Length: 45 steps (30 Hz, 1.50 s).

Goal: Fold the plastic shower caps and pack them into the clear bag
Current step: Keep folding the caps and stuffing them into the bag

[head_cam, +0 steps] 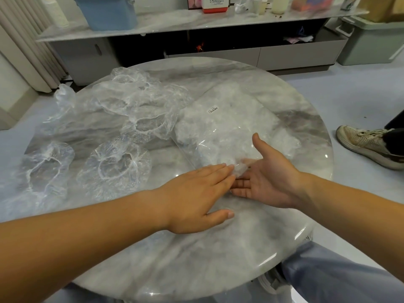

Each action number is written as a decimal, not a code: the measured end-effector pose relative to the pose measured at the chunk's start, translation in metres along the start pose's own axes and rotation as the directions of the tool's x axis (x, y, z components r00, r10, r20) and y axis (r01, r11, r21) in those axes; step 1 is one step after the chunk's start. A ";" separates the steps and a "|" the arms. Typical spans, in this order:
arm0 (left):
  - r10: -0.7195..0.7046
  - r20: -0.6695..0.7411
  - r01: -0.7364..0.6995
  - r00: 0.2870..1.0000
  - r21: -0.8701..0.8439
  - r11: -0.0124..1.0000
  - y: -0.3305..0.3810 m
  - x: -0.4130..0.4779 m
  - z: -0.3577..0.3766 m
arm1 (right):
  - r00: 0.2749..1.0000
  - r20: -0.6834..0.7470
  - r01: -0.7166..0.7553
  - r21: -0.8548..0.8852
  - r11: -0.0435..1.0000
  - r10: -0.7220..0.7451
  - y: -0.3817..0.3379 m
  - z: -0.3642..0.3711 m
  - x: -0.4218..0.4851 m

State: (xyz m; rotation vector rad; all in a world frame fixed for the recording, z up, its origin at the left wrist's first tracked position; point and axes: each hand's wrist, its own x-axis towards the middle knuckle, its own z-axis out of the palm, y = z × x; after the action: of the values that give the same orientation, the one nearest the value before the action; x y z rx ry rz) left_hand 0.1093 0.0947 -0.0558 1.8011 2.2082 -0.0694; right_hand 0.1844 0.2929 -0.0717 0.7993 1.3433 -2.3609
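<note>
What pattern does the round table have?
The round table has grey-white marble veining; head view.

Loose caps [113, 169] crowd left side of table [196, 259]. Clear bag [229, 119] blocks middle and right. Front strip bare, hand can pass.

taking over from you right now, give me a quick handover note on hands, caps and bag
Left hand: open, palm down, straight fingertips touching what looks like a small folded cap at the near edge of the clear bag.
Right hand: open, palm up, beside that cap.
Done: the bag lies on the marble table, already stuffed with white caps.
Left: the middle spread cap, the left-edge spread cap and the loose pile behind them are unfolded.
</note>
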 end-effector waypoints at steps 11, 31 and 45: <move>0.053 -0.114 -0.060 0.992 -0.060 0.996 0.002 0.002 -0.001 | 1.000 -0.024 -0.007 -0.113 0.994 0.005 0.005 0.000 -0.006; -0.005 -0.159 0.005 0.987 0.004 1.000 -0.013 -0.007 0.007 | 0.903 -0.187 0.175 -0.663 0.728 -0.387 0.004 0.023 -0.066; -0.514 -0.009 0.512 0.858 -0.074 0.856 -0.073 -0.155 0.049 | 0.884 0.468 0.455 -0.869 -0.193 -0.024 0.035 0.121 0.014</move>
State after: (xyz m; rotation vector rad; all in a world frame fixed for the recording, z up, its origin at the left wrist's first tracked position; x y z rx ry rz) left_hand 0.0753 -0.0790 -0.0746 1.1347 2.6162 -0.0758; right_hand 0.1535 0.1709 -0.0551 -0.4231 2.6040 -0.6374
